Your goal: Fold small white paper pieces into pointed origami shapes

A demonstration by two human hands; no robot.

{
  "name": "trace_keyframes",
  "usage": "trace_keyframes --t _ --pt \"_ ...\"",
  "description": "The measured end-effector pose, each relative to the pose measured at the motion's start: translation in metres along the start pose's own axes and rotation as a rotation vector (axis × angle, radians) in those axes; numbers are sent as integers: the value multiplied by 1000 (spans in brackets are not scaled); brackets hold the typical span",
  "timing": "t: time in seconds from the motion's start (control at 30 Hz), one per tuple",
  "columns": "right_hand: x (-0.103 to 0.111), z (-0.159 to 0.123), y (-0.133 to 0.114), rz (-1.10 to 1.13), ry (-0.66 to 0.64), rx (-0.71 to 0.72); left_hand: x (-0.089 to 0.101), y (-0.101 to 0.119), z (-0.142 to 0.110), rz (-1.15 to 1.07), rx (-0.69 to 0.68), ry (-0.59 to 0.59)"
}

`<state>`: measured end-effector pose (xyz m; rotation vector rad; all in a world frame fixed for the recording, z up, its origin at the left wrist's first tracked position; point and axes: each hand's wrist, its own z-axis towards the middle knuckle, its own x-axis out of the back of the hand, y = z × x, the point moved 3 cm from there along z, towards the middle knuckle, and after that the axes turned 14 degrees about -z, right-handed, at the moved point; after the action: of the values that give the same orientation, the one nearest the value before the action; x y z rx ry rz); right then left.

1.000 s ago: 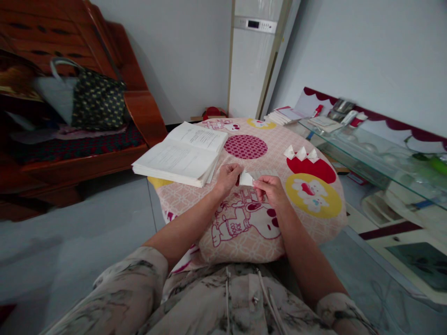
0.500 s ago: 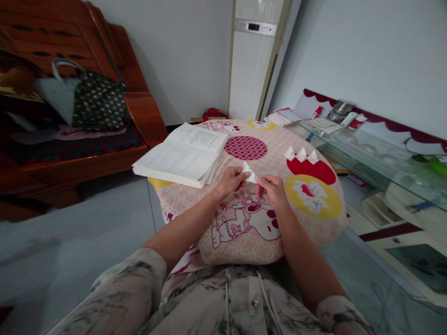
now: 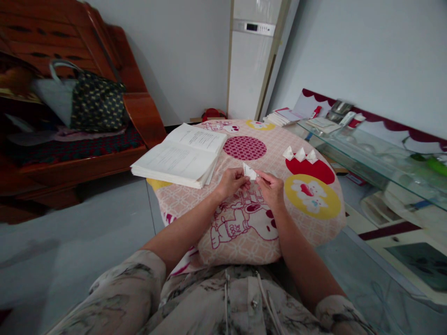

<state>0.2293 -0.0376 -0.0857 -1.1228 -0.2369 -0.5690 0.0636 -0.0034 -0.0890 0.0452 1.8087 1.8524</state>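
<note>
A small folded white paper triangle (image 3: 249,172) is held up over the table between my two hands. My left hand (image 3: 232,183) pinches its left and lower side, fingers curled in. On the other side, my right hand (image 3: 271,187) grips the right edge between thumb and forefinger. Three white folded paper pieces (image 3: 301,155) stand in a row on the tablecloth's red patch, right of my hands. To the left lies a thick open book (image 3: 181,153) with white pages. My fingertips cover part of the triangle.
The round table wears a patterned pink cloth (image 3: 195,211). At its right stands a glass shelf unit (image 3: 370,158) carrying cups and papers. A stack of papers (image 3: 282,116) lies at the far edge. A wooden sofa (image 3: 143,109) with a patterned bag (image 3: 98,102) is at left.
My fingers have shifted on the paper triangle. The left thumb has moved down off its face, and the right fingers now reach higher along its right edge.
</note>
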Motion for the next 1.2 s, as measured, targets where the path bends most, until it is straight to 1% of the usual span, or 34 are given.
trace_keyframes --t 0.13,0.23,0.37,0.5,0.57,0.77,0.9,0.97,1.1,1.2 --pt "2 -1 -6 -29 33 69 0 0 0 -22 11 11" --pt "4 -2 -10 -21 78 90 0 0 0 -46 8 23" --pt "5 -3 -12 16 110 75 0 1 0 -81 -12 26" --pt "3 -4 -12 56 77 24 1 0 1 -93 -47 30" --pt "3 -5 -14 53 76 37 2 0 2 -96 -58 37" --pt "7 -5 -25 -50 111 223 4 -1 2 -82 -92 61" --pt "7 -4 -28 -132 177 354 5 -1 1 -62 -102 57" --pt "8 -4 -29 -173 197 394 4 -1 0 -56 -96 52" --pt "8 -5 -30 -214 212 396 4 -1 0 -51 -78 62" --pt "6 -5 -27 -172 205 332 5 -1 0 -42 -73 67"
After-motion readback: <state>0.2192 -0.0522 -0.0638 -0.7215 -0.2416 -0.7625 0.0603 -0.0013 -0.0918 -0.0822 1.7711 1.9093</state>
